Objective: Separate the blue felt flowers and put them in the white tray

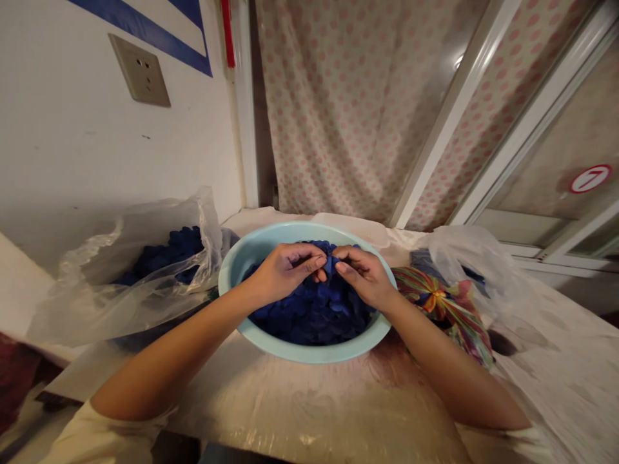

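Blue, soft-looking and probably fabric, a small blue piece (329,265) sits between the two hands, above the heap of blue petals (309,316) in the pale turquoise basin (315,354). The left hand (285,269) comes in from the left, its thumb and forefinger pinched on the near-left edge of the piece; the right hand (363,276) meets it from the other side, its thumb and forefinger pinched on the right edge. So the piece lies just right of the left fingers (315,263) and just left of the right fingers (343,266), touching both, with neither hand clearly nearer. Its long axis seems to run roughly upright, across the line joining the two pinches, and its lower end appears to point down toward the heap; the fingers cover so much of it that I cannot tell its full outline or which end is the tip. The basin stands on the table (290,412), with a clear plastic bag (72,290) of more blue pieces (167,254) to its left and a multicoloured tied bundle (464,309) just beside it on the right
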`<state>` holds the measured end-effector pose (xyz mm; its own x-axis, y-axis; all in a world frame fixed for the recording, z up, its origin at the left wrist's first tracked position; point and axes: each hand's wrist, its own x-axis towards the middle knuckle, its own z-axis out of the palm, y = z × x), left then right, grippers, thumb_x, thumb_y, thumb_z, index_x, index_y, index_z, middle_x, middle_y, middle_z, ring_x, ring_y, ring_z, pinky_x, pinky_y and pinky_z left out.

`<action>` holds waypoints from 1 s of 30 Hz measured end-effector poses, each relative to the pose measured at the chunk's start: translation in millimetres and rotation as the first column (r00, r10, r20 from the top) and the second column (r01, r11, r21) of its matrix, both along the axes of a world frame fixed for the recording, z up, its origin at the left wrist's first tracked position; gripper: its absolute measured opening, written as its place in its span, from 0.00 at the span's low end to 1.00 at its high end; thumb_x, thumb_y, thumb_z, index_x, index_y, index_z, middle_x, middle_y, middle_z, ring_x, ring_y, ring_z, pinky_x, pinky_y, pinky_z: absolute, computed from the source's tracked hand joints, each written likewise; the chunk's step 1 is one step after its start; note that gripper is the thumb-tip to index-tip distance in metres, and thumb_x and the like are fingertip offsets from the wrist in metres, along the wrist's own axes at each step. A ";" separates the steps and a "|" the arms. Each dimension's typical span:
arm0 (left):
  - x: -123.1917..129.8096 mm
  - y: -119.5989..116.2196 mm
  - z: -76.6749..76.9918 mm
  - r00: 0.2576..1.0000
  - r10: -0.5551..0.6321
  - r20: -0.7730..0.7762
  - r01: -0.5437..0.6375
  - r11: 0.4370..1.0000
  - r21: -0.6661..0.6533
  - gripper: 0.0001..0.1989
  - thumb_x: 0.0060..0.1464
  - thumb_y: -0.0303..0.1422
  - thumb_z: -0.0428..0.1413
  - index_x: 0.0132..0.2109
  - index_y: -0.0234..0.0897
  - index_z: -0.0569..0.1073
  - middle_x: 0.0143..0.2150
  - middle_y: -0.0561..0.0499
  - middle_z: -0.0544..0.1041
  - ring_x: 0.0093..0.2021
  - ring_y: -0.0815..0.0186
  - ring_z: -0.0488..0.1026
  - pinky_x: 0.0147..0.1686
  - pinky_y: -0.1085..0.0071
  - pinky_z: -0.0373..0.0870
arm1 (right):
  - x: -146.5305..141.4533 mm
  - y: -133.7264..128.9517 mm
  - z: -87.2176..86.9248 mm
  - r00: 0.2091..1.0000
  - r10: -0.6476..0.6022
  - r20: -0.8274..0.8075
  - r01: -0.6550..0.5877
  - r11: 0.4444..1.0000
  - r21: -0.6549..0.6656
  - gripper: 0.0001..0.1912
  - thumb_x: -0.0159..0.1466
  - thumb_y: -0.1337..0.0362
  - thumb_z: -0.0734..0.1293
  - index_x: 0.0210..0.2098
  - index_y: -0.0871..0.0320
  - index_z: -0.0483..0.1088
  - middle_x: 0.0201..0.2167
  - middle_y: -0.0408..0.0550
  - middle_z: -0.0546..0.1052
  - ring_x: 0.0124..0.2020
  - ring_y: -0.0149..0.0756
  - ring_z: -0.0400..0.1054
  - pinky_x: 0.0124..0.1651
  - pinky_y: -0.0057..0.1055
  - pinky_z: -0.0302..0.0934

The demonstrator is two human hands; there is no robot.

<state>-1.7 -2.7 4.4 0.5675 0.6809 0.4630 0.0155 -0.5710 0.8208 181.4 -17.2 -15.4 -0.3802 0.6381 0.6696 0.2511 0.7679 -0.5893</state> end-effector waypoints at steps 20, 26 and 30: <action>1.4 2.4 -2.4 0.999 0.024 -0.031 -0.025 0.999 -0.040 0.09 0.52 0.33 0.52 0.29 0.32 0.71 0.23 0.54 0.71 0.24 0.75 0.68 0.26 0.79 0.64 | -1.6 7.3 -1.1 0.997 -0.068 -0.024 0.070 0.992 0.107 0.14 0.59 0.56 0.65 0.24 0.57 0.60 0.22 0.39 0.63 0.25 0.28 0.58 0.30 0.27 0.54; 0.6 4.3 -3.8 0.997 -0.027 -0.068 0.024 0.999 -0.044 0.09 0.50 0.34 0.55 0.28 0.33 0.71 0.22 0.56 0.70 0.22 0.76 0.65 0.23 0.79 0.61 | -4.1 5.9 0.6 0.999 -0.043 0.005 0.042 0.984 0.171 0.15 0.56 0.56 0.68 0.21 0.58 0.61 0.20 0.39 0.65 0.24 0.28 0.60 0.29 0.27 0.55; 1.9 4.2 -3.5 0.999 -0.007 -0.041 0.003 0.994 -0.105 0.07 0.50 0.33 0.55 0.28 0.33 0.71 0.22 0.55 0.72 0.24 0.74 0.69 0.25 0.79 0.66 | -3.8 6.4 0.6 0.992 -0.126 -0.025 0.128 0.986 0.105 0.17 0.57 0.54 0.66 0.21 0.58 0.61 0.19 0.40 0.64 0.23 0.28 0.59 0.28 0.27 0.55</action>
